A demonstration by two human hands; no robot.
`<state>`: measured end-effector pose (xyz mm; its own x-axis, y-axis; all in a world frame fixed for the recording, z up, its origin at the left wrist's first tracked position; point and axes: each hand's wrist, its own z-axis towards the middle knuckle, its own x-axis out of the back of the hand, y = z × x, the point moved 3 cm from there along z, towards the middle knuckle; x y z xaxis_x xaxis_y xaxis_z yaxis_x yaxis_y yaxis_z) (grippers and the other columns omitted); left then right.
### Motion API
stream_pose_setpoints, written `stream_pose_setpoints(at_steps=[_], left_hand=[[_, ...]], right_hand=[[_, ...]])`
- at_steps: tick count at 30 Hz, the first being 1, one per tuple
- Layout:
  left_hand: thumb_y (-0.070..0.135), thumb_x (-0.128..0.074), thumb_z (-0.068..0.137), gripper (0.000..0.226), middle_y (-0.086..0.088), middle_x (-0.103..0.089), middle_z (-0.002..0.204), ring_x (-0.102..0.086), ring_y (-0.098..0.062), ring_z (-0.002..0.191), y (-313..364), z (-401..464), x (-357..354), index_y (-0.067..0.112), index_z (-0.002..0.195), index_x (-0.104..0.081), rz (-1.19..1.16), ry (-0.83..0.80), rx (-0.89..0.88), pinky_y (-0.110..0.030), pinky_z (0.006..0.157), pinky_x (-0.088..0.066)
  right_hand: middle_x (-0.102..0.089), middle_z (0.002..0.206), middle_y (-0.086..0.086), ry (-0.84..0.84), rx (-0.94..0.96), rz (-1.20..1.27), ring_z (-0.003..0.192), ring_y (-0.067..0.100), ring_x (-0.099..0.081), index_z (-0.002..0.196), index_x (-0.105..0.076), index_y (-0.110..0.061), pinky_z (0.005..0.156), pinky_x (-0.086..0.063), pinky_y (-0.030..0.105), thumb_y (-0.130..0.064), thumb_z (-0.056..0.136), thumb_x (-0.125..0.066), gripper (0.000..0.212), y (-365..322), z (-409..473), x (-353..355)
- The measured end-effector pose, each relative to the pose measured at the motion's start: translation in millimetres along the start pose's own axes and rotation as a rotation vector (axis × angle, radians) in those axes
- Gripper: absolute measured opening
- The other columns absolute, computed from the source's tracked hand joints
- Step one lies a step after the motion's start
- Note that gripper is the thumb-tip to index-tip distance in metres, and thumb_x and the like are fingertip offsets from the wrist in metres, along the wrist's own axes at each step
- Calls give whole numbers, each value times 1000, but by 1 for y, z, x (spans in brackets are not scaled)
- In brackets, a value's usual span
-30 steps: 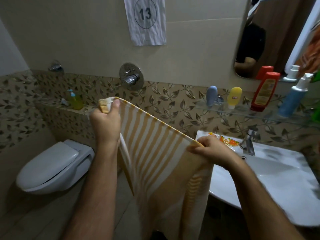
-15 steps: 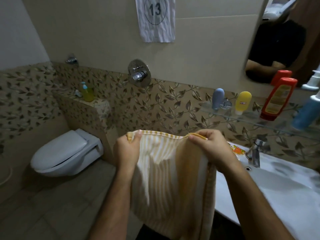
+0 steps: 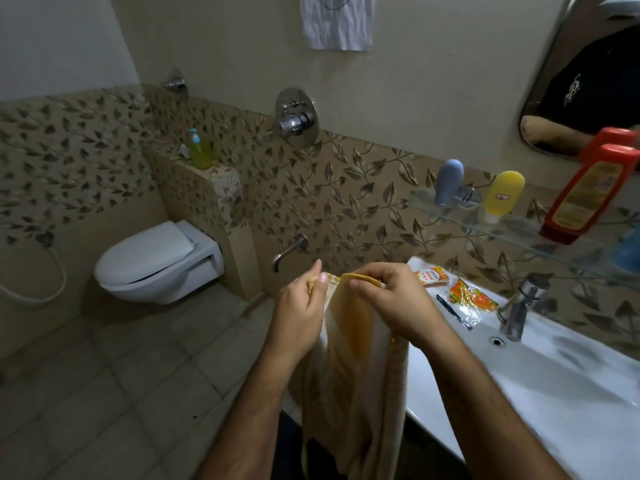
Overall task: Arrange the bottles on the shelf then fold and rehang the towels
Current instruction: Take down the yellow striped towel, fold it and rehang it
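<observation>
A yellow-and-white striped towel [image 3: 356,362] hangs folded lengthwise between my arms, in front of the sink. My left hand [image 3: 301,310] pinches its top left corner and my right hand [image 3: 391,303] grips the top edge beside it, the two hands nearly touching. On the glass shelf [image 3: 512,233] at the right stand a grey-blue bottle [image 3: 447,182], a yellow bottle [image 3: 503,195] and a red bottle [image 3: 588,195]. A blue bottle [image 3: 628,252] shows partly at the frame's right edge.
A white sink [image 3: 554,393] with a chrome tap [image 3: 519,310] lies at the right, with orange sachets [image 3: 464,296] on its rim. A white wall-hung toilet [image 3: 156,261] is at the left, with a green soap dispenser [image 3: 199,150] on the ledge above. A mirror [image 3: 588,81] hangs above the shelf.
My hands have come together, bringing the towel's two top corners close, so the towel is now folded narrower. The view has tilted down and to the right.
</observation>
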<state>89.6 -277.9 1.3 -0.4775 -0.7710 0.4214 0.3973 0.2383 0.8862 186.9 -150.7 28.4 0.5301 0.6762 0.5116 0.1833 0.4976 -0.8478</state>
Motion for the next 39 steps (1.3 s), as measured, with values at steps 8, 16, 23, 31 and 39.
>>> stream_pose_setpoints(at_steps=[8, 16, 23, 31, 39], left_hand=[[17, -68, 89, 19, 1, -73, 108, -68, -6, 101, 5, -10, -13, 31, 102, -71, -383, 52, 134, -23, 88, -53], [-2, -63, 89, 52, -7, -66, 95, -64, -19, 87, -1, 2, -5, 20, 135, -54, -467, -241, 182, -28, 77, -57], [-4, -67, 84, 20, -4, -70, 76, -66, -10, 68, 0, 24, 12, 7, 99, -74, -254, -206, 170, -21, 61, -56], [19, -72, 80, 11, 10, -72, 76, -70, -9, 69, -23, 53, 50, 30, 81, -72, 168, 255, 94, -35, 68, -61], [1, -69, 84, 49, -3, -62, 67, -64, -10, 63, -39, 45, 53, 25, 126, -59, -148, -166, 290, -24, 60, -57]], right_hand=[[-74, 83, 3, -118, -23, 245, 82, 16, -68, 88, -77, -17, 77, -53, 36, -18, 90, -65, 12, 17, -2, -6], [-74, 83, -1, -189, 32, 154, 82, 15, -67, 90, -77, -21, 77, -53, 38, -14, 82, -57, 23, 14, 3, -4], [-74, 81, 0, -176, 53, 110, 78, 15, -67, 91, -77, -25, 71, -52, 37, -38, 76, -58, 28, 11, 12, -15], [-49, 67, 11, -357, -189, 260, 65, 21, -43, 74, -59, 5, 56, -31, 29, -43, 84, -72, 50, 33, 2, -21], [-71, 70, -1, -19, -7, 52, 64, 5, -60, 81, -76, -19, 61, -46, 28, -21, 89, -70, 10, 9, 22, -15]])
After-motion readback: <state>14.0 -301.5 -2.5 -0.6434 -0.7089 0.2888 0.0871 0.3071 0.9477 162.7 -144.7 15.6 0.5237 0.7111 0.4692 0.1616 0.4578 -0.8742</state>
